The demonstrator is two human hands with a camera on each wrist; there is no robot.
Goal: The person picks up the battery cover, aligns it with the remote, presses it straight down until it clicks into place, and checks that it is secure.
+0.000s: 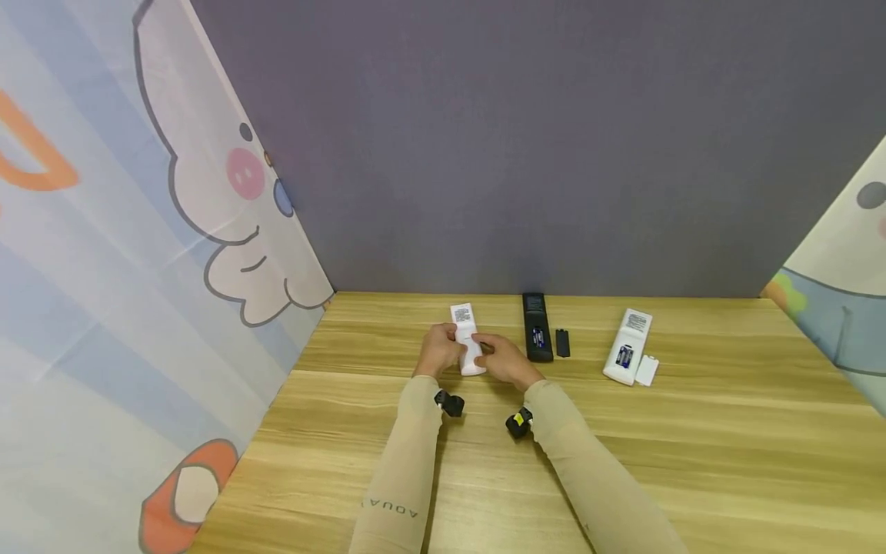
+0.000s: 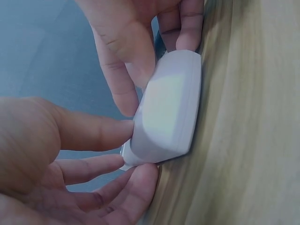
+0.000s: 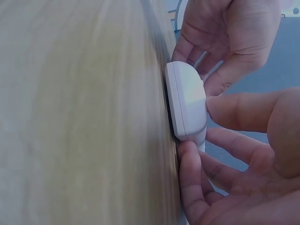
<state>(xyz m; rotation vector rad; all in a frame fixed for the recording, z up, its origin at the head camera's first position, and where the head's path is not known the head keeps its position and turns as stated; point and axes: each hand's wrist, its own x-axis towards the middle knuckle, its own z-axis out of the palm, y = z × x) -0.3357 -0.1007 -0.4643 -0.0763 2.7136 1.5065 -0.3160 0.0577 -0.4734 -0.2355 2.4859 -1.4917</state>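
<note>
A white remote control [image 1: 467, 332] lies back side up on the wooden table, its printed label at the far end. My left hand [image 1: 439, 349] grips its left side. From the right, my right hand [image 1: 507, 360] holds the near part, thumb and fingers against the case. In the left wrist view, the left thumb presses the top face of the remote [image 2: 164, 103] while fingers lie along its side. The right wrist view shows the right thumb on the upper face of the remote [image 3: 190, 101] and fingers at its edge. The battery compartment cannot be seen open.
Right of my hands lies a black remote [image 1: 534, 312] with batteries showing, its black cover [image 1: 563, 343] beside it. Farther right is another white remote [image 1: 631, 338] with exposed batteries, next to its white cover [image 1: 647, 371]. A grey panel [image 1: 526, 154] stands behind the table [image 1: 727, 431].
</note>
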